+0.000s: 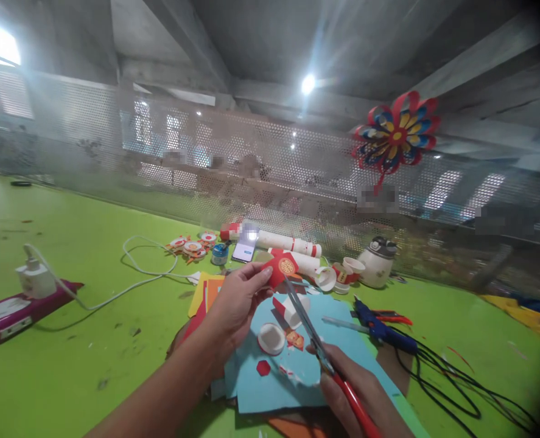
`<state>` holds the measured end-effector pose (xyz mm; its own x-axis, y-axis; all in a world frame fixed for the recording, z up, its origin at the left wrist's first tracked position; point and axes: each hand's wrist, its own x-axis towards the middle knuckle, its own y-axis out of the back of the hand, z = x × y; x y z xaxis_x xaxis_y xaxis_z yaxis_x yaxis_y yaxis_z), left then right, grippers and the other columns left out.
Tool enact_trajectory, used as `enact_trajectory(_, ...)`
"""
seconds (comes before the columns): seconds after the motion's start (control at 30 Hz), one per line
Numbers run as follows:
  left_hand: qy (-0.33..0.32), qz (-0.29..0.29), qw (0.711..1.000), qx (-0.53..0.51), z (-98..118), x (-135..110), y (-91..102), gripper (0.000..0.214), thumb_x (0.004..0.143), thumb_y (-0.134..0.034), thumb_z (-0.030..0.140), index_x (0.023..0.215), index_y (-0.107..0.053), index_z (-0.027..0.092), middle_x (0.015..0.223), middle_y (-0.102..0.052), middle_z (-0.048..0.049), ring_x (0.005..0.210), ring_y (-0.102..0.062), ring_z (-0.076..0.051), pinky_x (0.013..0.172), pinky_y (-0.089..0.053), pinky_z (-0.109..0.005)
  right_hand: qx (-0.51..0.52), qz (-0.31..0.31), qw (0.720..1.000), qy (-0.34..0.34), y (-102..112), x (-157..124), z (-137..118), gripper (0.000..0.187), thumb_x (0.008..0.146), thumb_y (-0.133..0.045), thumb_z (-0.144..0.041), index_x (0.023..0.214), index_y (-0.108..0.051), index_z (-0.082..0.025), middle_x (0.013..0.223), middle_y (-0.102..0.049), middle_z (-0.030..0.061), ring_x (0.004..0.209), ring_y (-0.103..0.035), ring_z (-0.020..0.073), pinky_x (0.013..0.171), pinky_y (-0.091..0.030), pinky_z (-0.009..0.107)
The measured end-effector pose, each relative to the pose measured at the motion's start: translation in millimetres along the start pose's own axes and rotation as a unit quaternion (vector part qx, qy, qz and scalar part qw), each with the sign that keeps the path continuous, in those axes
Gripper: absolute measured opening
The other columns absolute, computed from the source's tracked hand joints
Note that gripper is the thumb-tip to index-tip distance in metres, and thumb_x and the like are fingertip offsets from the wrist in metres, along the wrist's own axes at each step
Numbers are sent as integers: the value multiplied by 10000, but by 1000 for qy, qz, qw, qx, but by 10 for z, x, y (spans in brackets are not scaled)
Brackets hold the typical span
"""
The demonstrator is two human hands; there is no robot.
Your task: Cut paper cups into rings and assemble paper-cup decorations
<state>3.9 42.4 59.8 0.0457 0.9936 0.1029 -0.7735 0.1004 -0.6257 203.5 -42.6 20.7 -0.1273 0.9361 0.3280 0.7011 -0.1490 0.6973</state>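
My left hand pinches a small red paper piece with a gold emblem and holds it up above the table. My right hand grips red-handled scissors, whose blades point up to the lower edge of that red piece. Below the hands lies a light blue paper sheet with a white paper cup, a small red hexagon cutout and red and white scraps on it.
On the green table: a blue glue gun with black cables on the right, a phone, stacked paper cups, a white kettle, a pink power strip with charger on the left. A perforated screen with a paper pinwheel stands behind.
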Motion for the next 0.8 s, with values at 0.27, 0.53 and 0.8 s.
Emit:
enact_trajectory(0.27, 5, -30, 998, 56, -70, -18, -50, 217, 678, -745, 236, 808, -649, 91, 764, -657, -53, 647, -565, -107, 593, -484, -233, 2, -53, 998, -33, 74, -5, -108, 528, 875, -384, -610, 1179, -611, -242, 841, -682, 53, 695, -621, 195, 558, -462, 231)
enact_trajectory(0.53, -2, -35, 997, 71, -107, -75, -74, 162, 715, -707, 233, 792, -641, 106, 759, -631, -36, 653, -548, -105, 607, -470, -246, 16, -61, 998, -16, 62, 11, -75, 527, 872, -388, -605, 1169, -617, -236, 846, -654, 66, 712, -599, 204, 602, -464, 257)
enact_trajectory(0.8, 5, -57, 995, 78, -155, -60, -58, 182, 735, -685, 256, 797, -615, 100, 786, -629, -60, 647, -553, -121, 641, -460, -288, 55, -84, 995, -11, 40, 7, -26, 550, 888, -359, -607, 1191, -585, -208, 721, -576, 28, 614, -521, 153, 550, -427, 235)
